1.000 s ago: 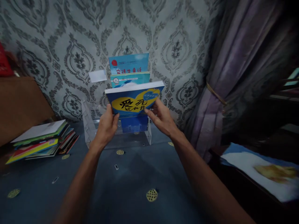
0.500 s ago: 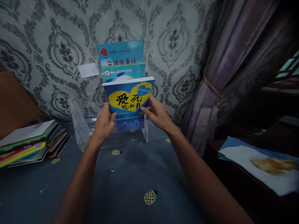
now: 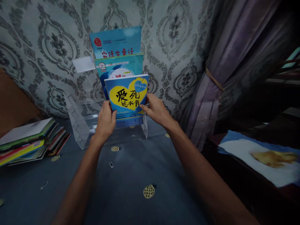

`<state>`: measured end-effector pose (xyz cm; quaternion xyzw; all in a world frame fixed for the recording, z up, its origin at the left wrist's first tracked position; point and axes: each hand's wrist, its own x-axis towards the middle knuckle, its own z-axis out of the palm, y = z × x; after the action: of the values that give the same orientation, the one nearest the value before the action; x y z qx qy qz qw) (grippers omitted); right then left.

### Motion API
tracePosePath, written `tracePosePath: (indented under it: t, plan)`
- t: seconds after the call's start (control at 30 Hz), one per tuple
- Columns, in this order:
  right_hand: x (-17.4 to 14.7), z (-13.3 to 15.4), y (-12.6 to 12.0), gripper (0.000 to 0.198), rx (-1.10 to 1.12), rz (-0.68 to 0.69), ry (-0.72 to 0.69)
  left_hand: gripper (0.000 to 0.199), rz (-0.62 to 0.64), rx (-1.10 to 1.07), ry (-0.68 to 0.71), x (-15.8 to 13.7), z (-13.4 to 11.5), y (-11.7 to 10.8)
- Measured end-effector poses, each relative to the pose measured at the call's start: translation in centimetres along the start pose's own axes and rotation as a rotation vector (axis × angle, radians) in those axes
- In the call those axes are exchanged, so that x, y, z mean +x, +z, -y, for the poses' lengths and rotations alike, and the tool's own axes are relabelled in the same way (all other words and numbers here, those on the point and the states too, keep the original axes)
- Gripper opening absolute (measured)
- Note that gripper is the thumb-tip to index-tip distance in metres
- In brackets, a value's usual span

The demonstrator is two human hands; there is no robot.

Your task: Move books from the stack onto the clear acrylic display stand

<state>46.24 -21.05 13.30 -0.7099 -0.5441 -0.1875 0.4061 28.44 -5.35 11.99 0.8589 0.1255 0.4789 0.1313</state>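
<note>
Between my two hands is a blue book [image 3: 127, 95] with a yellow heart and black characters on its cover. My left hand [image 3: 106, 120] grips its lower left edge, thumb toward the front. On the right edge my right hand [image 3: 156, 109] is closed, its thumb pressed on the cover. The book is in front of a clear acrylic rack [image 3: 78, 123]; whether it touches the rack I cannot tell. Behind it stand a teal book [image 3: 134, 64] and, farther back, a taller light-blue book [image 3: 117, 40] with red characters. The fingers behind the held book are hidden.
A stack of books [image 3: 25, 140] lies to the left, beside a brown board [image 3: 16, 103]. Dark blue cloth [image 3: 117, 187] with pineapple prints covers the table. A white label [image 3: 83, 64] rises at the rack's left. A tied purple curtain [image 3: 206, 103] hangs on the right.
The held book has tipped more upright and sits lower against the books behind, so more of the teal cover shows. Both hands keep their hold. The view has shifted slightly.
</note>
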Motion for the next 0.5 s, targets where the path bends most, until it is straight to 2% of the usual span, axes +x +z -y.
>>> tracePosePath:
  t: [0.2,0.5]
  plan:
    - [-0.3,0.7,0.1,0.017,-0.031,0.009,0.069,0.029,-0.039,0.074,-0.029,-0.5,-0.2,0.5]
    - [-0.8,1.8,0.9,0.016,-0.209,0.039,0.114,0.032,0.053,0.293,-0.111,-1.3,-0.9,0.9]
